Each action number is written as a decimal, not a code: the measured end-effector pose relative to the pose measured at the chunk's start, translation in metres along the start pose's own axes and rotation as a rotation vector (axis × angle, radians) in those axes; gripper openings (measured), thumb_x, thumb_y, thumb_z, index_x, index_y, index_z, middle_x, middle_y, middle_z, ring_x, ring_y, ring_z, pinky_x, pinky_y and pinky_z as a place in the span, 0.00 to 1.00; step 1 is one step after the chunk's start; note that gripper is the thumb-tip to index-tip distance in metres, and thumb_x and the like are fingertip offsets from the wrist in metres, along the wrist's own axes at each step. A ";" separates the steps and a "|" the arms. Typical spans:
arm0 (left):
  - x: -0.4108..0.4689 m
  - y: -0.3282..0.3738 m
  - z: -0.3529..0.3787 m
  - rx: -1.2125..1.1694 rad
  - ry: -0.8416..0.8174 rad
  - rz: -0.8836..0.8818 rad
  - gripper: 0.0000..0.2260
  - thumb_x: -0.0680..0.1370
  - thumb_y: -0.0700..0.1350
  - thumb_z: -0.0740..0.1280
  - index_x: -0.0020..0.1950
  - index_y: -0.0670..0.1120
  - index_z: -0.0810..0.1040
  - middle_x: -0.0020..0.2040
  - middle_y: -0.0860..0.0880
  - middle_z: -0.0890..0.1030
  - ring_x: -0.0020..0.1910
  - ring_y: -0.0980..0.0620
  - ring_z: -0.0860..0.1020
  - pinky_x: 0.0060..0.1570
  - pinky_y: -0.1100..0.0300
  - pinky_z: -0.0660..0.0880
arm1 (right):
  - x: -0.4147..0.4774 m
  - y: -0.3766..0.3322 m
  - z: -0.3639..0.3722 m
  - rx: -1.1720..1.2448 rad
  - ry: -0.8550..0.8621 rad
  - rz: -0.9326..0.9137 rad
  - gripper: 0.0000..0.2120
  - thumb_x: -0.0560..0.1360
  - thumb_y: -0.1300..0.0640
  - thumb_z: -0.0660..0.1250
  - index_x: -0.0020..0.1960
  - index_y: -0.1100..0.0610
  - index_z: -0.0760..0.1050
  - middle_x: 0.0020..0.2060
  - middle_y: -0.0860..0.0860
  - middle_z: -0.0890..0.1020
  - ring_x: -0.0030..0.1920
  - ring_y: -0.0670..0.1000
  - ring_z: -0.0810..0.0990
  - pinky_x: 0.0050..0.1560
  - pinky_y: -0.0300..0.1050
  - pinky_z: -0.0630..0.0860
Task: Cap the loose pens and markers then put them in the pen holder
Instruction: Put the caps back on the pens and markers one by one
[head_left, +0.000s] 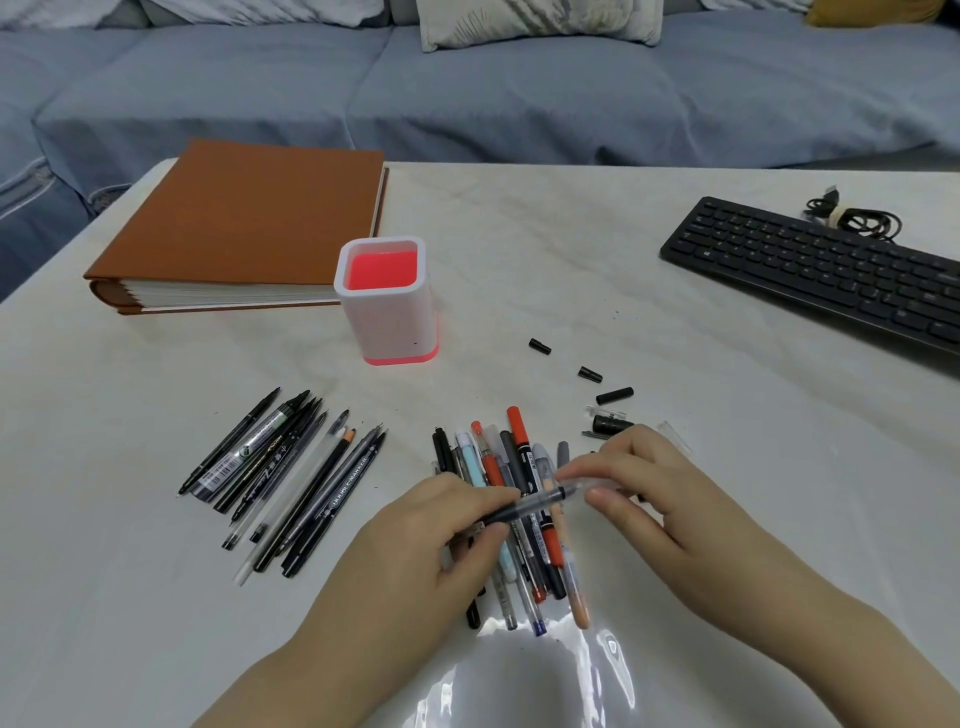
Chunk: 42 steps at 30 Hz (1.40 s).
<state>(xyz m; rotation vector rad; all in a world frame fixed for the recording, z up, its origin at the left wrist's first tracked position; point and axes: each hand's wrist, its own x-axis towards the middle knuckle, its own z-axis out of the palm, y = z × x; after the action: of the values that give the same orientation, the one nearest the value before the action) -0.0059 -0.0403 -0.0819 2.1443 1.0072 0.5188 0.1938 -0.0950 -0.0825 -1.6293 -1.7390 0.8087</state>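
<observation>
Nearest me a clear glossy plastic sheet (545, 680) lies on the white counter (130, 597), between my two forearms. My left hand (441, 540) pinches the dark end of a translucent grey pen (530, 506) between thumb and fingers, holding it slanted above a pile. My right hand (639, 493) closes its fingertips on a clear plastic cap (589, 486) at the pen's tip; I cannot tell whether the cap is fully seated.

From the left: a fanned row of black and grey uncapped pens and markers (280, 483) lies on the counter, well apart from my hands. Under the held pen sits the pile of mixed red, blue, grey and black pens (511, 467). Just right of that pile, loose black and clear caps (613, 397) are scattered.

Farther back, a thick brown binder (244, 218) lies at the left, the white square pen holder with a red inside (384, 301) stands just beside it, and a black keyboard (821, 270) sits far right.
</observation>
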 end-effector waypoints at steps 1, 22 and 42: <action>0.000 -0.002 -0.001 0.010 -0.011 0.021 0.12 0.74 0.54 0.62 0.56 0.61 0.75 0.46 0.62 0.75 0.44 0.64 0.75 0.41 0.76 0.67 | 0.001 0.000 -0.001 -0.022 -0.008 -0.014 0.07 0.76 0.44 0.56 0.47 0.32 0.71 0.45 0.39 0.72 0.52 0.40 0.71 0.51 0.26 0.65; 0.001 -0.001 -0.027 -0.700 -0.224 -0.488 0.09 0.70 0.37 0.67 0.31 0.47 0.82 0.22 0.50 0.78 0.19 0.57 0.63 0.19 0.69 0.57 | 0.014 -0.020 0.014 -0.186 -0.102 -0.200 0.10 0.73 0.46 0.57 0.47 0.45 0.76 0.36 0.39 0.76 0.39 0.36 0.73 0.44 0.27 0.69; -0.015 -0.080 -0.022 0.431 0.316 -0.396 0.04 0.74 0.43 0.65 0.43 0.46 0.79 0.42 0.52 0.79 0.43 0.49 0.76 0.32 0.65 0.65 | 0.072 -0.026 0.071 -0.070 0.077 0.176 0.16 0.79 0.52 0.54 0.66 0.45 0.61 0.30 0.43 0.70 0.36 0.47 0.71 0.55 0.55 0.69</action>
<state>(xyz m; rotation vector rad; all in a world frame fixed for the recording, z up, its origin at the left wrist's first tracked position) -0.0686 -0.0061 -0.1273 2.1735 1.8117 0.4851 0.1186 -0.0262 -0.1044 -1.8559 -1.6033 0.7618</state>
